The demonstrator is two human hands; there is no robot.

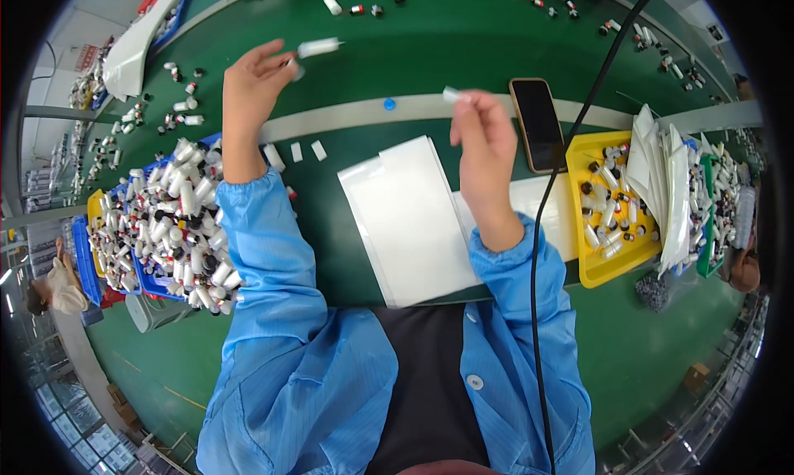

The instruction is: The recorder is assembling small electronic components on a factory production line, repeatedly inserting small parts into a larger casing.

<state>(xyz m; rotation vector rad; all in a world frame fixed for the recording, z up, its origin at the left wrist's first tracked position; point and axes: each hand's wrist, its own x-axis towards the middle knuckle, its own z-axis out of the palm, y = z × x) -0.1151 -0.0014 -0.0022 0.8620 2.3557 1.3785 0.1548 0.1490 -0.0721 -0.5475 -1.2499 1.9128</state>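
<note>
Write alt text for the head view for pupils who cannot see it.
A right hand pinches a small white piece over a green workbench; the left hand is beside a white cylinder. A heaped blue bin stands left, a yellow tray and smartphone right.

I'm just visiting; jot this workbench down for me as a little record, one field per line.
Left hand: beside a white cylinder; grip unclear
Right hand: pinching a small white piece
Between forearms: white sheets
Left side: heap of white cylindrical parts
Right side: yellow tray holding loose small parts
Beyond the sheets: blue cap-like piece
Near right hand: dark-screened phone
</note>
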